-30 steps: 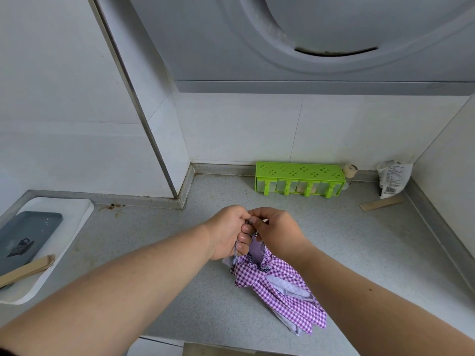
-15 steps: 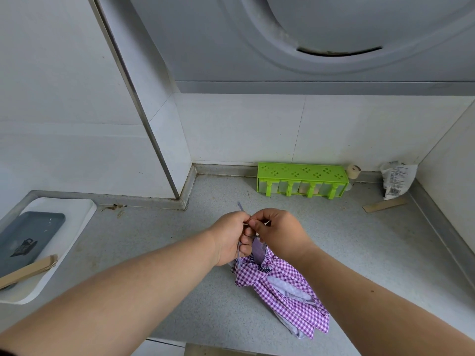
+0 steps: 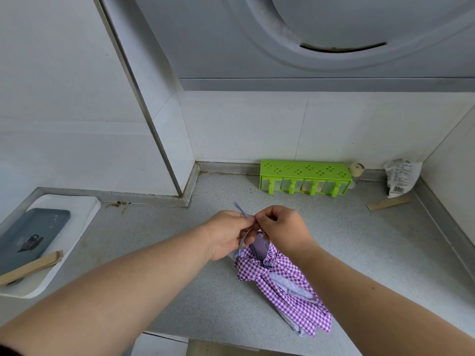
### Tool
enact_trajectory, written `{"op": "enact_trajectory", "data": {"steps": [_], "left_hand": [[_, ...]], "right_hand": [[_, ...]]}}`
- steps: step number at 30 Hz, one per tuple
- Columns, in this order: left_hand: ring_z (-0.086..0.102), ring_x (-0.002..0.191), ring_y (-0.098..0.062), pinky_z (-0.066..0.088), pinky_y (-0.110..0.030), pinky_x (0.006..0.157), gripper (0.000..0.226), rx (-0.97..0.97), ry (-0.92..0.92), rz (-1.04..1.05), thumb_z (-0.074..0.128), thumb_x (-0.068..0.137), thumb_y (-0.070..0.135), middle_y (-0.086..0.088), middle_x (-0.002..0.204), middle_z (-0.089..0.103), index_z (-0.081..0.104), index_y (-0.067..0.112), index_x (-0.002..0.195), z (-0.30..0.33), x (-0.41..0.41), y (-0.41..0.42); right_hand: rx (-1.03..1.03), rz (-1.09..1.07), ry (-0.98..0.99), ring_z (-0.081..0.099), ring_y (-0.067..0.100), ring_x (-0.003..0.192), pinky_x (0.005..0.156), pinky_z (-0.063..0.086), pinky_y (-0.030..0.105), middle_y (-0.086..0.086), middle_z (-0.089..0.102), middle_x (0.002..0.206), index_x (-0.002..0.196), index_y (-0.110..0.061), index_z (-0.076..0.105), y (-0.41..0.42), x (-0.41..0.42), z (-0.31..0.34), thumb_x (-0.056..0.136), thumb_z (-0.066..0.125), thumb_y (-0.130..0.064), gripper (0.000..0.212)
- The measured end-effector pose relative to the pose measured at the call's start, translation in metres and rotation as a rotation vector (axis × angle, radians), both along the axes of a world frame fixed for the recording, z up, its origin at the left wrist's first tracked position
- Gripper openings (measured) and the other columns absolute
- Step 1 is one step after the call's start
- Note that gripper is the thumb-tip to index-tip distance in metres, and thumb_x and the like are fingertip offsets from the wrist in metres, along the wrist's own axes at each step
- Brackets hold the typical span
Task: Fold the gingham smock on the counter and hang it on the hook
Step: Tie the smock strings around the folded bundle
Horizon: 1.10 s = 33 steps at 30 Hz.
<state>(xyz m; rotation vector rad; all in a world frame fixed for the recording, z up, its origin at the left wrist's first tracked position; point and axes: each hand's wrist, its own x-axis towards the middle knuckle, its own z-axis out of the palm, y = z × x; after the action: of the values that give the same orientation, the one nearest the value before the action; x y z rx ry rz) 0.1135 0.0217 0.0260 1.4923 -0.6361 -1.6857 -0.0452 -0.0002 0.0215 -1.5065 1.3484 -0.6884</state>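
The purple-and-white gingham smock (image 3: 285, 283) lies bunched and folded into a narrow bundle on the grey speckled counter (image 3: 372, 253), running from my hands toward the front edge. My left hand (image 3: 227, 235) and my right hand (image 3: 280, 227) meet above its top end. Both pinch a thin lilac tie string (image 3: 241, 210) of the smock, one end sticking up past my left fingers and another part hanging down by my left palm. The smock's top opening sits just under my right hand. No hook is in view.
A green spice rack (image 3: 305, 178) stands against the back wall, with a small bottle (image 3: 356, 170), a white packet (image 3: 401, 179) and a wooden stick (image 3: 388, 202) to its right. At the left, a white tray (image 3: 77, 222) holds a grey board (image 3: 30, 235) and wooden sticks (image 3: 30, 267). A range hood (image 3: 321, 37) hangs overhead.
My hands have risen slightly with the tie string, and its free end now sticks up past my left fingers. The smock bundle has stayed in place on the counter.
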Motion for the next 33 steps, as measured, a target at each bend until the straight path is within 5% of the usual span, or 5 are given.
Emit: {"op": "enact_trajectory", "data": {"steps": [7,11,21,26,33], "left_hand": [[0.068,0.064,-0.012,0.059,-0.021,0.057,0.002,-0.006,-0.051,-0.033,0.068,0.101,0.003,-0.009,0.076,0.072,0.068,0.002,0.099,-0.004,0.002,0.000],[0.071,0.070,-0.012,0.058,-0.021,0.059,0.005,-0.035,-0.219,-0.059,0.071,0.101,0.010,-0.012,0.089,0.075,0.070,0.006,0.100,-0.007,0.000,-0.001],[0.076,0.074,-0.019,0.067,-0.036,0.077,0.013,-0.220,-0.663,-0.353,0.070,0.101,0.018,-0.008,0.084,0.076,0.070,0.013,0.089,-0.009,0.006,-0.005],[0.070,0.072,-0.016,0.059,-0.023,0.064,0.010,-0.194,-0.597,-0.341,0.067,0.102,0.013,-0.012,0.088,0.073,0.071,0.008,0.094,-0.008,0.008,-0.004],[0.070,0.071,-0.013,0.060,-0.022,0.067,0.007,-0.216,-0.658,-0.456,0.070,0.102,0.015,-0.006,0.083,0.073,0.074,0.012,0.097,-0.007,0.010,-0.003]], "right_hand": [[-0.021,-0.006,0.018,0.066,0.006,0.055,0.060,0.057,0.028,-0.002,0.073,0.069,0.096,-0.023,0.072,-0.005,0.000,-0.005,0.101,0.066,-0.025,0.008],[-0.053,0.092,0.048,0.070,0.012,0.066,0.063,0.055,0.034,0.001,0.074,0.077,0.107,-0.031,0.064,-0.005,-0.004,-0.008,0.097,0.065,-0.017,0.017],[-0.444,0.252,0.317,0.056,0.000,0.082,0.072,0.041,0.006,-0.013,0.060,0.100,0.106,-0.021,0.070,0.004,-0.014,-0.008,0.099,0.060,-0.006,0.019],[-0.512,0.303,0.379,0.063,0.014,0.093,0.082,0.053,0.029,-0.005,0.061,0.109,0.115,-0.019,0.072,0.002,-0.017,-0.012,0.103,0.059,-0.013,0.018],[-0.459,0.286,0.466,0.060,0.014,0.086,0.076,0.046,0.023,-0.005,0.057,0.103,0.106,-0.018,0.069,-0.001,-0.014,-0.018,0.104,0.059,-0.022,0.011]]}}
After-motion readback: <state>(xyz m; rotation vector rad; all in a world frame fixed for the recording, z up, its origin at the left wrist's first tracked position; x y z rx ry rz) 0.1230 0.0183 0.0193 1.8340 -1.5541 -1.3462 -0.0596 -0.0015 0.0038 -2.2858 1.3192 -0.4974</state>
